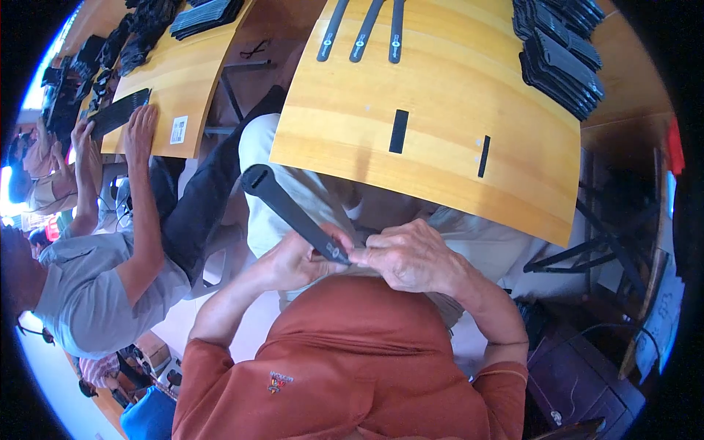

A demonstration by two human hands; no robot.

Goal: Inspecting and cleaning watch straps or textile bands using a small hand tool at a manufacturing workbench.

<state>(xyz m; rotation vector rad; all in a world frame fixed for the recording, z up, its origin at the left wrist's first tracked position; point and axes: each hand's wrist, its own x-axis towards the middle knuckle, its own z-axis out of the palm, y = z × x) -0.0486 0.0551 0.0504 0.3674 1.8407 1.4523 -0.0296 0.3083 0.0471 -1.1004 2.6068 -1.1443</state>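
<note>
Held in front of my body is a long, flat black strap (pixel 293 207) with a slot near its rounded far end and a small light mark near the other end. My left hand (pixel 297 260) is closed on its near part, thumb along one side. My right hand (pixel 411 253) is closed too, its fingertips pinching at the strap's near tip; the exact grip there is partly hidden. The strap slants up and left, apart from the wooden table (pixel 455 88).
Three similar straps (pixel 359 40) lie at the table's far edge. Two short black strips (pixel 398 132) rest nearer. Stacked black straps (pixel 561 73) fill the right side. On the left, a co-worker's hands (pixel 139 132) touch a black bundle (pixel 117 112) on another table (pixel 187 88).
</note>
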